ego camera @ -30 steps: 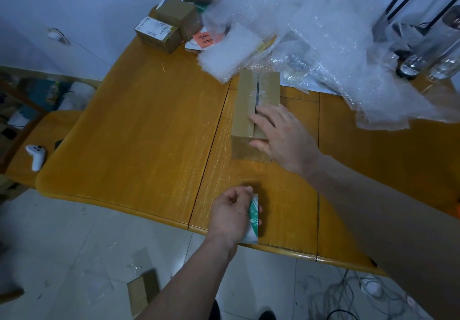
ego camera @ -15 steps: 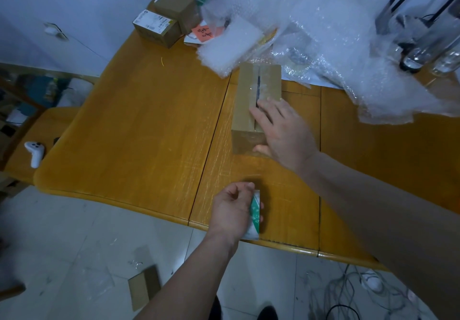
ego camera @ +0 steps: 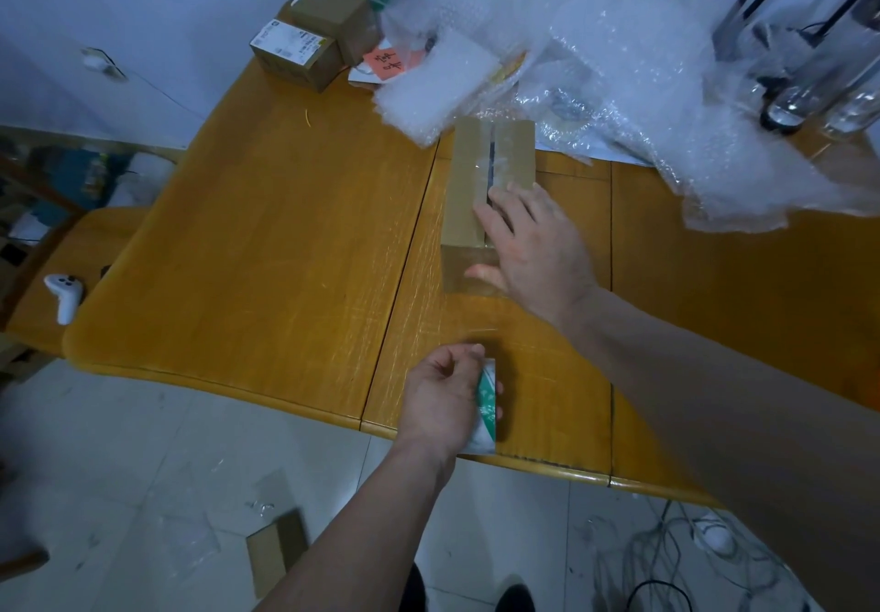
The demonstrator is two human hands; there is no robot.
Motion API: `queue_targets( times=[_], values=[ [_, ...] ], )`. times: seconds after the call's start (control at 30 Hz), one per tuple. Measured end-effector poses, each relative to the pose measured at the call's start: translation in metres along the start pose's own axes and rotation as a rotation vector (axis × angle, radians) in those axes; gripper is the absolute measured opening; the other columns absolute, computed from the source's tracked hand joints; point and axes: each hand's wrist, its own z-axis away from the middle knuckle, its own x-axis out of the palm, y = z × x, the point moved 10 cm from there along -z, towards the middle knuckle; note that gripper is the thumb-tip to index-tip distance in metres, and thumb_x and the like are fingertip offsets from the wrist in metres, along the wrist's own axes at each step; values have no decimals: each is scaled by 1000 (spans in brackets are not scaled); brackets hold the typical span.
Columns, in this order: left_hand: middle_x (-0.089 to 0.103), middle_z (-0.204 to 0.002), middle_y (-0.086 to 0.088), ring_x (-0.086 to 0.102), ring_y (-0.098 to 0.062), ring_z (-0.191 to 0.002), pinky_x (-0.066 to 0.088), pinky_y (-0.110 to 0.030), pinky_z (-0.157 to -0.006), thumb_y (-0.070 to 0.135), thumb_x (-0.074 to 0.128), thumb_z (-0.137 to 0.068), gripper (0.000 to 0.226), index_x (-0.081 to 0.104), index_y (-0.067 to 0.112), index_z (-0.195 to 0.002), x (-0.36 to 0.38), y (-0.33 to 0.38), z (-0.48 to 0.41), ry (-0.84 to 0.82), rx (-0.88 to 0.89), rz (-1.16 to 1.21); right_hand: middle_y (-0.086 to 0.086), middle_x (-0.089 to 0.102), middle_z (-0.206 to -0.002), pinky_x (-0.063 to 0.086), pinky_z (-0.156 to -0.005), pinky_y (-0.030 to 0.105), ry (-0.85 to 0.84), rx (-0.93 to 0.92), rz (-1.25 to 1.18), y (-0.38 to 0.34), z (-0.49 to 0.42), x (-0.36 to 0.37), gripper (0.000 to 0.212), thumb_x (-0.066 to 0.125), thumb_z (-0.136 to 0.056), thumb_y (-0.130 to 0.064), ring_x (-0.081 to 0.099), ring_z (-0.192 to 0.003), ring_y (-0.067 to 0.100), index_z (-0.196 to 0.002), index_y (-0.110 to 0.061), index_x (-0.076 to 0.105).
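Note:
A long brown cardboard box (ego camera: 469, 173) lies on the yellow wooden table (ego camera: 266, 249), its top flaps closed with clear tape along the seam. My right hand (ego camera: 533, 249) lies flat on the box's near end, fingers straight over the seam, thumb down the near face. A clear strip of tape runs from the box toward a tape roll (ego camera: 486, 404) with a green and white core near the table's front edge. My left hand (ego camera: 445, 397) grips that roll, fingers curled over it.
Bubble wrap (ego camera: 619, 63) is heaped across the back right. Small cardboard boxes (ego camera: 314, 40) and an orange note (ego camera: 390, 61) sit at the back. Clear bottles (ego camera: 824, 92) stand far right. A white controller (ego camera: 64, 294) lies on a stool at left. Cardboard (ego camera: 276, 549) and cables (ego camera: 666, 559) lie on the floor.
My right hand has slid slightly toward me along the box top, thumb now on the near face. My left hand stays on the tape roll.

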Motion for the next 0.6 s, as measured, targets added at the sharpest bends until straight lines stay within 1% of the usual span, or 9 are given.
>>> queue_targets(
  times=[0.1, 0.23, 0.3, 0.33, 0.4, 0.47, 0.53, 0.6],
  values=[
    [70, -54, 8, 63, 0, -42, 49, -15, -40, 27, 62, -100, 22, 72, 7, -102, -1, -1, -1, 0, -5, 10, 18, 51, -143, 32, -118, 53, -27, -14, 41, -2, 0, 2, 96, 67, -76, -68, 45, -135, 38, -145, -5, 41],
    [71, -55, 9, 63, 0, -43, 50, -15, -41, 29, 62, -100, 24, 73, 8, -101, -2, -3, -2, 12, -5, -7, 19, 49, -144, 32, -118, 53, -31, -23, 44, -2, 0, 2, 103, 69, -72, -71, 44, -136, 39, -146, -5, 40],
    [72, -56, 9, 64, 0, -44, 51, -16, -42, 29, 62, -100, 24, 73, 8, -102, -2, -2, -1, 13, -4, 1, 18, 49, -143, 32, -118, 53, -36, -25, 37, 0, 0, 1, 106, 67, -70, -76, 44, -135, 38, -146, -5, 40],
    [72, -56, 9, 64, 0, -44, 51, -16, -42, 29, 62, -100, 24, 73, 8, -103, -2, -2, -1, 14, -4, 2, 18, 50, -143, 31, -118, 53, -35, -26, 23, 0, 1, 0, 106, 62, -71, -79, 44, -135, 38, -145, -6, 41],
    [72, -56, 10, 64, 1, -43, 50, -14, -41, 28, 62, -100, 23, 73, 9, -103, -2, 0, 0, 16, -2, -7, 16, 50, -145, 31, -119, 52, -18, -19, -33, 3, 2, -3, 96, 49, -81, -80, 43, -137, 36, -145, -8, 44],
    [72, -57, 7, 64, 0, -43, 50, -14, -41, 27, 62, -100, 23, 73, 7, -103, -1, 1, 2, 15, 0, 0, 14, 52, -147, 31, -119, 51, 7, -14, -95, 7, 3, -4, 80, 39, -93, -70, 44, -138, 35, -146, -11, 47],
    [72, -57, 6, 64, -2, -44, 50, -16, -42, 27, 62, -100, 24, 72, 6, -103, 0, 1, 1, 16, -3, 4, 14, 53, -146, 32, -119, 50, 14, -36, -93, 8, 3, -1, 71, 39, -97, -62, 46, -137, 35, -146, -12, 47],
    [72, -59, 5, 65, -5, -46, 52, -18, -43, 28, 62, -100, 24, 72, 7, -102, 0, 0, -1, 16, -6, 1, 15, 52, -147, 33, -119, 51, 12, -64, -60, 7, 3, 2, 73, 48, -94, -60, 45, -138, 35, -148, -11, 45]
  ],
)
